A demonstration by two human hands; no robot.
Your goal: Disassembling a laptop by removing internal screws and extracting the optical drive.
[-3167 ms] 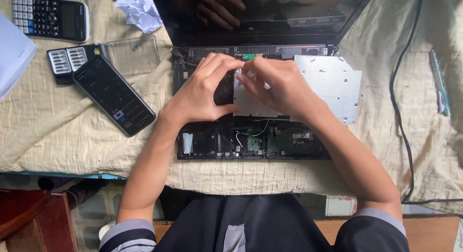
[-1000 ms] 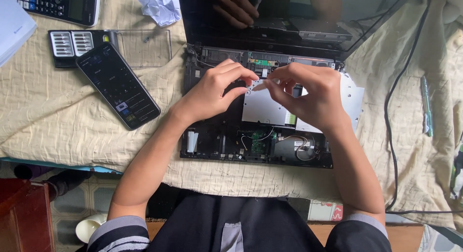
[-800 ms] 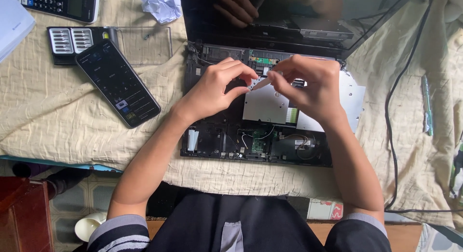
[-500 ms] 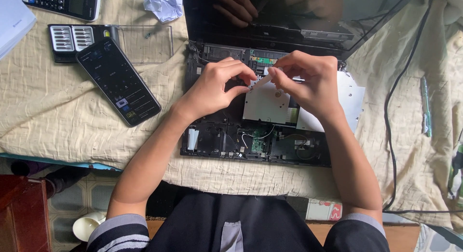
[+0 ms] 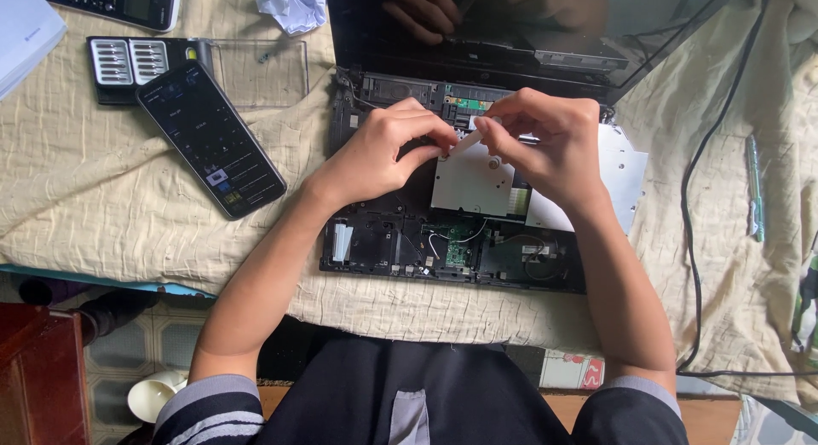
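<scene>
**Working a Thin Strip Free Above an Opened Laptop**

Starting nearest the viewer, two bare forearms rose from striped sleeves and crossed the front edge of the table point(image 5: 128, 240), which was draped in a wrinkled beige cloth. Beyond that edge lay the opened laptop base point(image 5: 409, 249), a black rectangular shell with its cover off, showing a small green circuit board, thin wires and dark recesses. A flat, matte silver metal plate point(image 5: 473, 182) sat tilted over the middle of the base, and a larger pale plate point(image 5: 622, 176) lay partly under it to the right.

Over the silver plate the left hand point(image 5: 383, 151) had its thumb and forefinger pressed together on one end of a narrow white strip point(image 5: 469, 140), seemingly a ribbon cable or tape, though too small to tell. The right hand point(image 5: 545, 147) pinched the other end, fingers curled. The strip was held just above the plate's upper edge, near the hinge.

The step in hand appeared to be freeing or seating this strip; the next move would likely call for a light, even pull along its length, since so thin a piece could crease or tear.

Farther off stood the glossy dark screen point(image 5: 528, 27), with a black smartphone point(image 5: 211, 138), a screwdriver bit case point(image 5: 136, 61) and crumpled paper point(image 5: 290, 3) to the left.
</scene>
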